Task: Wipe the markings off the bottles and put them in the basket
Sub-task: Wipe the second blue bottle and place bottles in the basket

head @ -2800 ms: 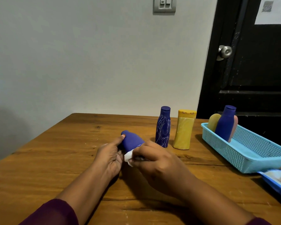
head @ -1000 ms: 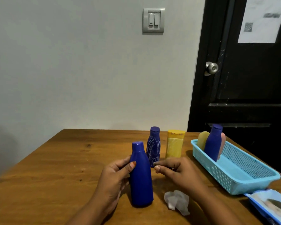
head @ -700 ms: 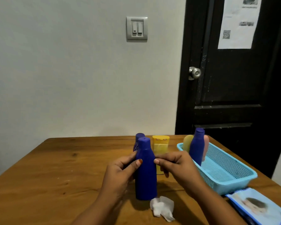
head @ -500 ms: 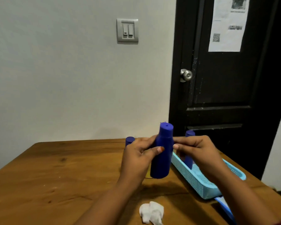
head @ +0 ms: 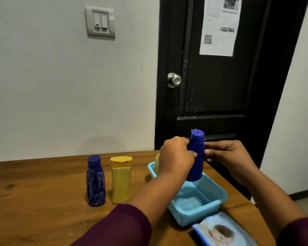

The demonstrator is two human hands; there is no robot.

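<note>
The left hand (head: 176, 157) grips the plain blue bottle (head: 196, 157) upright over the light-blue mesh basket (head: 212, 205), and the right hand (head: 228, 157) pinches its other side with curled fingertips. The basket's near half lies open, close to the right edge of the table (head: 34, 201).

Left hand (head: 176, 157) grips the blue bottle (head: 196, 162) from 9 o'clock. Right hand (head: 228, 157), fingers curled, touches it at 3 o'clock.
</note>
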